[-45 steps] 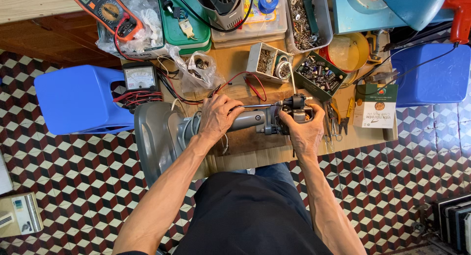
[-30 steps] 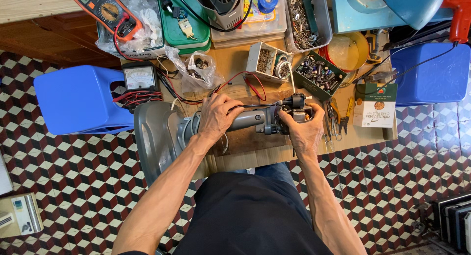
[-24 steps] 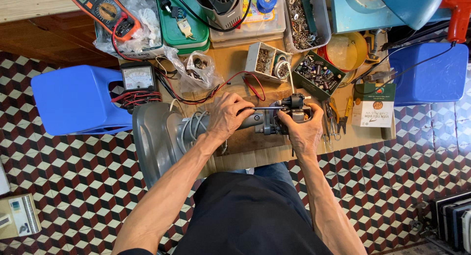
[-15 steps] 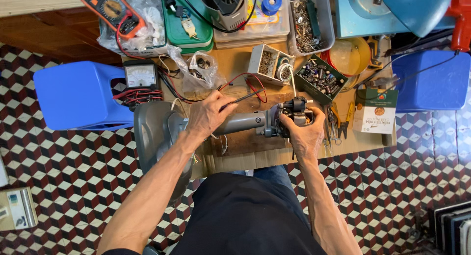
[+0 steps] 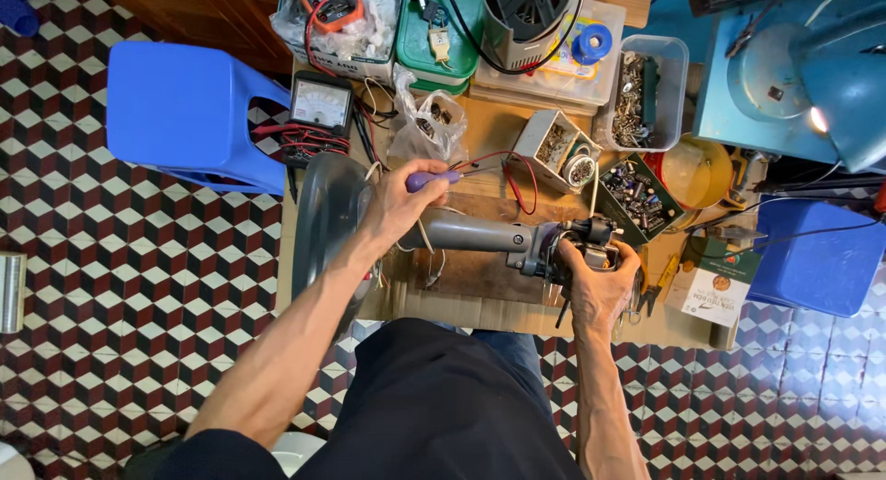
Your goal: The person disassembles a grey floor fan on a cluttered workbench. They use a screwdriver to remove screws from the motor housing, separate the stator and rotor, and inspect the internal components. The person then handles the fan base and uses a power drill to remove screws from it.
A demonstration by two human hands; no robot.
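Near the middle of the frame the left hand (image 5: 395, 201) is curled shut around a purple-handled tool (image 5: 432, 178), holding it just above the grey tubular appliance body (image 5: 475, 233) that lies across the wooden workbench (image 5: 480, 134). To the right of centre the right hand (image 5: 598, 282) is wrapped closed around the dark mechanism (image 5: 583, 241) at that body's end. A blue plastic stool (image 5: 189, 111) stands at upper left, an analogue meter (image 5: 320, 102) just beside it.

A purple-handled tool (image 5: 432, 178) lies at twelve o'clock of the grey tube (image 5: 471, 233); blue stool (image 5: 189, 114) at ten, over red-white-black checkered floor (image 5: 138, 286).
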